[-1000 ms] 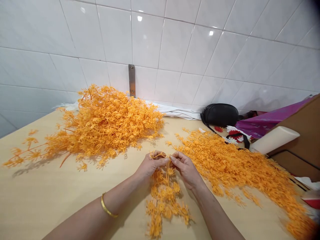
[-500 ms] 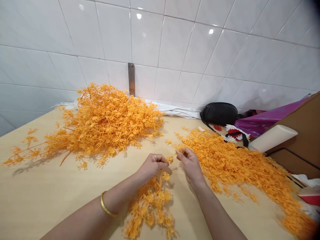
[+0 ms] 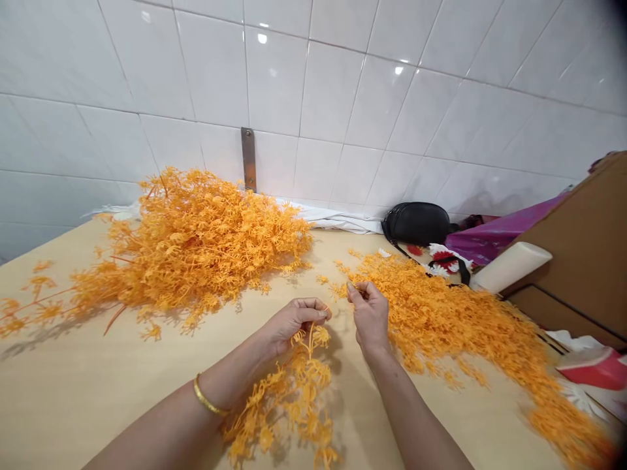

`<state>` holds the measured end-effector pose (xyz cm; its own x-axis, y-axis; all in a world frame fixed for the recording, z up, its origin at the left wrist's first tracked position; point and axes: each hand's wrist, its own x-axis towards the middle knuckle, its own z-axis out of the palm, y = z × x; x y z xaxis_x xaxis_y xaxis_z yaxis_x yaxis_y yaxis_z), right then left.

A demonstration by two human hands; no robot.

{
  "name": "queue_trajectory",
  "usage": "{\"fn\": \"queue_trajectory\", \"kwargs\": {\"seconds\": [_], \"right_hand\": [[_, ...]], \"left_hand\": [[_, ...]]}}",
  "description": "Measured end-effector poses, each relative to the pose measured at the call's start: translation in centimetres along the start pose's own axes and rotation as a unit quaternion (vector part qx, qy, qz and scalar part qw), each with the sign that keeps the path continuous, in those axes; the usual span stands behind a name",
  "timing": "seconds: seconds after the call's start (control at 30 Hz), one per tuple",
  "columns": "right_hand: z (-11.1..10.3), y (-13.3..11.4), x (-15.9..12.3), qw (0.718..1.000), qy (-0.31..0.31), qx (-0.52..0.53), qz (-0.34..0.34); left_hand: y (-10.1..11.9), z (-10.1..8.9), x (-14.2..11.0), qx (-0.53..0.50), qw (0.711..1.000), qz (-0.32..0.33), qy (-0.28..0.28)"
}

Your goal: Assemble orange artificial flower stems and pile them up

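Observation:
My left hand (image 3: 298, 321) pinches the stem of an orange artificial flower spray (image 3: 301, 385), whose branches hang down toward the near edge of the view. A bare orange stem end shows at its fingertips, and a gold bangle (image 3: 208, 397) circles that wrist. To the right, my right hand (image 3: 369, 316) is closed in a pinch, with a small orange flower (image 3: 339, 289) at the thumb and finger tips. The fingers partly hide how it is held. Beside this hand spreads a heap of loose orange flowers (image 3: 441, 313).
A large pile of orange flower sprays (image 3: 210, 241) lies on the table (image 3: 122, 385) at left. Along the back are a white cloth (image 3: 337, 219) and a black bag (image 3: 418, 222). At right stand a pale cylinder (image 3: 512, 266) and a cardboard box (image 3: 582, 248).
The orange flower at my left fingertips is gone from the stem end there. My right hand has moved slightly up relative to the left. The whole view has shifted a little to the right.

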<state>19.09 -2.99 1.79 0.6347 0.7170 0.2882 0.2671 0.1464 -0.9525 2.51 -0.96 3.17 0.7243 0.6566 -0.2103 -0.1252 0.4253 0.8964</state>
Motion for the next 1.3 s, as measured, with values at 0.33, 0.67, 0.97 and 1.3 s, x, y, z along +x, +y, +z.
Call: {"fn": "queue_trajectory", "kwargs": {"seconds": [0.33,0.67,0.97,1.3], "right_hand": [[-0.5,0.2,-0.8,0.929,-0.112,-0.253,-0.248],[1.0,2.6,-0.2,0.746,-0.206,-0.555,-0.304],[0.1,1.1,0.2,0.923,-0.079,-0.318,-0.200],[1.3,-0.3,-2.3,0.940,-0.333,0.066,0.041]], "left_hand": [[0.2,-2.5,-0.3,-0.236,0.959,0.028,-0.157],[-0.1,-4.1,0.9,-0.230,0.971,0.030,0.060],[0.5,-3.8,0.7,-0.250,0.967,0.042,0.033],[0.2,-3.1,0.7,-0.142,0.985,0.068,0.073]]}}
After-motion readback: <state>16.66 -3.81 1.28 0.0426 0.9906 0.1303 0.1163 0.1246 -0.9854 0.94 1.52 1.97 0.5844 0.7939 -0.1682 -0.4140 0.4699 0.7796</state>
